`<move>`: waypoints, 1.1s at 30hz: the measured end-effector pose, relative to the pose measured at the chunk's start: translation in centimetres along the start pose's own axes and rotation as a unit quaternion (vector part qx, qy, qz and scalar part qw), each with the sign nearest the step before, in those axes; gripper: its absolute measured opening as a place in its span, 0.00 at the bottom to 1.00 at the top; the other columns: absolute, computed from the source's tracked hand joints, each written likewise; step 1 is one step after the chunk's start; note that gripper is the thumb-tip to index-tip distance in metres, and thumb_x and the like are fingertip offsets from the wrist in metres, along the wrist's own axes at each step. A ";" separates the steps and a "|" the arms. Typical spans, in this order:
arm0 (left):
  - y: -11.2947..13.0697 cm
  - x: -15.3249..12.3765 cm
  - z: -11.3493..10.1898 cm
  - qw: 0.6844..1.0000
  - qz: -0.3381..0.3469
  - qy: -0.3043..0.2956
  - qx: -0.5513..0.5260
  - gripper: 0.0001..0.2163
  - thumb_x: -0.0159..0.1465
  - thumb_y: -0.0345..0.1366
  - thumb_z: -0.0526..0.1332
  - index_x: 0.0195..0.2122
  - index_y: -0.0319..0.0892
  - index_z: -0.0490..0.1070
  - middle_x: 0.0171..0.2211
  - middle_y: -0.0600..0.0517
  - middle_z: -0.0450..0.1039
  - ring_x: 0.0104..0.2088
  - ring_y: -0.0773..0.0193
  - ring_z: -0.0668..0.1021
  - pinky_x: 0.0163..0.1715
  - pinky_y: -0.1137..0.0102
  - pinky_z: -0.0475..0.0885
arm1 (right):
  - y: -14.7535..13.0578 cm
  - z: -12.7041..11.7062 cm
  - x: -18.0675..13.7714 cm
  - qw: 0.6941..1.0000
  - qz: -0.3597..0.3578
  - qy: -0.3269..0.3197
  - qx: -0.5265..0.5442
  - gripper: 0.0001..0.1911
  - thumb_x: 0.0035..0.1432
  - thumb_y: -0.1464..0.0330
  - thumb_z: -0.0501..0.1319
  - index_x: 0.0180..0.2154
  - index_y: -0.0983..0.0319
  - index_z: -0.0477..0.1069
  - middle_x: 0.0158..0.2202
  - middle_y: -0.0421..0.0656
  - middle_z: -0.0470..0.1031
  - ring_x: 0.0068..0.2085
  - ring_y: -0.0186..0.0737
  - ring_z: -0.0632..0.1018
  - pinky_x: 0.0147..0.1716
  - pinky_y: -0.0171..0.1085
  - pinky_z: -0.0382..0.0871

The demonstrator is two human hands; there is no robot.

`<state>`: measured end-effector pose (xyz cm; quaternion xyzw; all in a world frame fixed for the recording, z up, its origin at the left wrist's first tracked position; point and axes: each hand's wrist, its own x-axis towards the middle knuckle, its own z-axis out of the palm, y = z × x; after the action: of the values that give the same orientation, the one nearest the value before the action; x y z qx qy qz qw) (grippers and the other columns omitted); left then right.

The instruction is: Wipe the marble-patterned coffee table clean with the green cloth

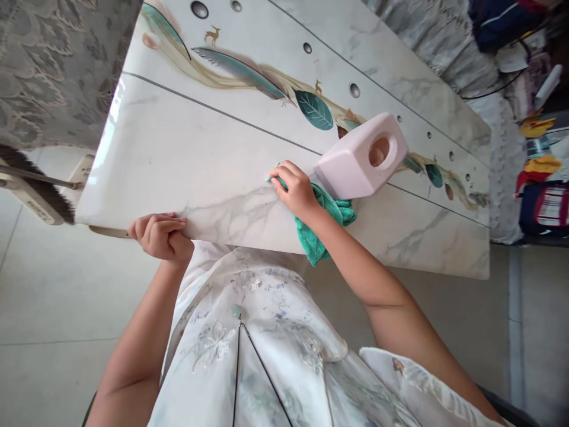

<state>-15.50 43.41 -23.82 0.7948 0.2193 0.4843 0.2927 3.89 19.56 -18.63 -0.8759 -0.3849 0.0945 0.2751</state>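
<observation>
My right hand [294, 188] is closed on a green cloth [316, 237], pressed against the white marble-patterned table [213, 136]. Part of the cloth spreads under my wrist and hangs over the near edge. Just right of that hand sits a pink tissue box [351, 160] with a round opening, its lower corner close to or against the cloth. At the near left edge of the table, the fingers of my left hand [160, 236] are curled over the rim, gripping it.
A broom [42, 187] with dark bristles stands at the left beside the table corner. Grey patterned fabric [57, 71] covers furniture at the upper left. More covered seating [427, 47] lies beyond the table, and bags and clothes [546, 201] are piled at the right.
</observation>
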 end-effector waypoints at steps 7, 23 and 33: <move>-0.3 -0.4 -0.6 0.995 -0.056 -0.054 0.061 0.14 0.58 0.40 0.50 0.15 0.49 0.61 0.14 0.50 0.65 0.25 0.53 0.72 0.43 0.52 0.60 | -9.4 5.2 2.3 0.983 -0.162 -0.089 0.016 0.12 0.73 0.73 0.50 0.42 0.62 0.71 0.39 0.47 0.70 0.43 0.41 0.72 0.48 0.39 0.70; 0.1 -1.3 -0.2 0.994 -0.056 -0.051 0.076 0.17 0.61 0.40 0.47 0.15 0.48 0.56 0.13 0.52 0.64 0.22 0.56 0.74 0.36 0.54 0.62 | -7.7 4.3 6.7 0.988 -0.126 -0.089 0.025 0.09 0.69 0.75 0.52 0.41 0.61 0.70 0.41 0.47 0.70 0.44 0.43 0.72 0.49 0.40 0.68; 1.0 -0.2 -0.7 0.999 0.017 -0.043 0.027 0.17 0.63 0.36 0.50 0.16 0.47 0.60 0.13 0.55 0.66 0.21 0.58 0.74 0.34 0.58 0.58 | -7.5 4.5 6.1 0.988 -0.142 -0.063 0.020 0.13 0.70 0.75 0.50 0.42 0.60 0.72 0.40 0.47 0.71 0.44 0.44 0.73 0.48 0.43 0.70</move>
<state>-16.16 42.72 -23.03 0.8262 0.2061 0.4484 0.2719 1.69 29.94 -17.90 -0.7990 -0.5199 0.1171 0.2786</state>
